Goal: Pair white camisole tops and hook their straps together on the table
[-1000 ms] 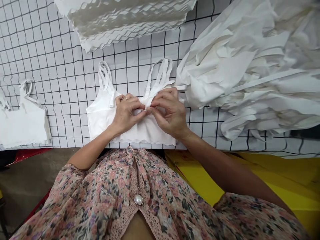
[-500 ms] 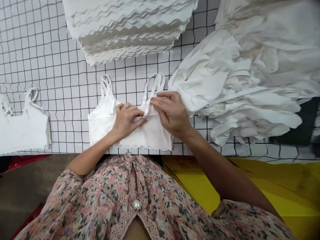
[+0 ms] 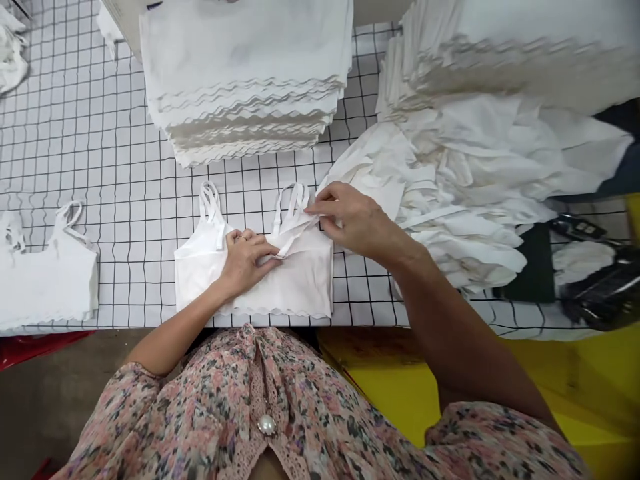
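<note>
A white strappy top [image 3: 300, 287] lies flat at the table's front edge, its two pairs of straps pointing away from me. My left hand [image 3: 246, 261] rests on its middle, thumb and fingertips pinching the cloth at the neckline near the right strap. Above the top's right shoulder, my right hand [image 3: 353, 220] pinches a thin edge of the white fabric between thumb and fingers and holds it lifted. The raised cloth stretches between both hands, over the base of the right straps.
A stack of folded white garments [image 3: 245, 80] stands behind the top. Loose white cloth [image 3: 465, 193] is heaped at the right, near a black plastic-like item [image 3: 605, 287]. Another white top [image 3: 47, 280] lies at the left on the checked tablecloth [image 3: 125, 167].
My right hand has moved slightly right, drawing the pinched fabric edge out from the strap. The left hand stays at the neckline. The view has shifted, showing more of the table's far side.
</note>
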`<action>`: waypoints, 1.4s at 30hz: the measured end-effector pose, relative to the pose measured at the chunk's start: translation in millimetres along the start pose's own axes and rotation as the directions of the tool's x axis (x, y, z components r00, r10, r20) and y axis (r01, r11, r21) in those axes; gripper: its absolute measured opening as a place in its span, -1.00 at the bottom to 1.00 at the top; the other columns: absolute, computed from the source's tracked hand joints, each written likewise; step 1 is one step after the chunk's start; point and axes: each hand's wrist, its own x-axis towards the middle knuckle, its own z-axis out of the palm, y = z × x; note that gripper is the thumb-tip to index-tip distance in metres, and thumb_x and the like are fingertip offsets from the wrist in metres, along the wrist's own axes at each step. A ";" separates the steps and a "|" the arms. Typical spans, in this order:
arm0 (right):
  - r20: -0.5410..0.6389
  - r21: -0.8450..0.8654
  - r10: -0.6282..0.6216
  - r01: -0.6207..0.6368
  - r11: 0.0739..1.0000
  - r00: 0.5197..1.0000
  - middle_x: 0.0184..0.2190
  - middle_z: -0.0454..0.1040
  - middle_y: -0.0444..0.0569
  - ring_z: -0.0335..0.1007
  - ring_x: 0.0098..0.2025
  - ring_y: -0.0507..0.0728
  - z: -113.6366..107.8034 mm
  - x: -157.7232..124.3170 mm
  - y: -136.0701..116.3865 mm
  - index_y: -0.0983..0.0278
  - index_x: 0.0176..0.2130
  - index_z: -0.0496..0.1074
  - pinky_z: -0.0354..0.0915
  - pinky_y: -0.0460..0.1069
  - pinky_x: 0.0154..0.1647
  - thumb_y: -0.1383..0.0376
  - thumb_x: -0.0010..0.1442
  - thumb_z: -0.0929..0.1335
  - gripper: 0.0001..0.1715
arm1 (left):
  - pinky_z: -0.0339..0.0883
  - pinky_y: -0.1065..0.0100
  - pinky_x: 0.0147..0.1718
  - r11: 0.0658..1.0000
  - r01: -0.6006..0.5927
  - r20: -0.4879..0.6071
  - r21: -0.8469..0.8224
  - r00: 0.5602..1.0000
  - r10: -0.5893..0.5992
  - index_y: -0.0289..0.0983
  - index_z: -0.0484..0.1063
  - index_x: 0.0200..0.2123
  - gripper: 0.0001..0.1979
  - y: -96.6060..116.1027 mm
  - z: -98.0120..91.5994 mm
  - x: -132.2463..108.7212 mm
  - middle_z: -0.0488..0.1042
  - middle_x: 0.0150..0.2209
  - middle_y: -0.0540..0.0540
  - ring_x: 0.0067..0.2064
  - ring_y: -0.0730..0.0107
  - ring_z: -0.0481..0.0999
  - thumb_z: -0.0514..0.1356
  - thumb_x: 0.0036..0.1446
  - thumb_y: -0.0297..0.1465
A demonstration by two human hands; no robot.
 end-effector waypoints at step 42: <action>0.019 -0.325 -0.004 0.010 0.946 1.000 -0.30 0.50 0.12 0.41 -0.10 0.31 -21.2 57.6 7.5 0.18 -0.30 0.44 0.30 0.21 -0.14 0.32 0.41 0.19 -0.69 | 0.08 0.00 0.19 0.999 -0.028 0.033 0.026 0.999 0.027 -0.14 0.67 -0.20 -0.88 -1.6 -1.3 -0.1 0.65 -0.17 -0.05 -0.01 0.15 0.45 0.35 0.34 -0.25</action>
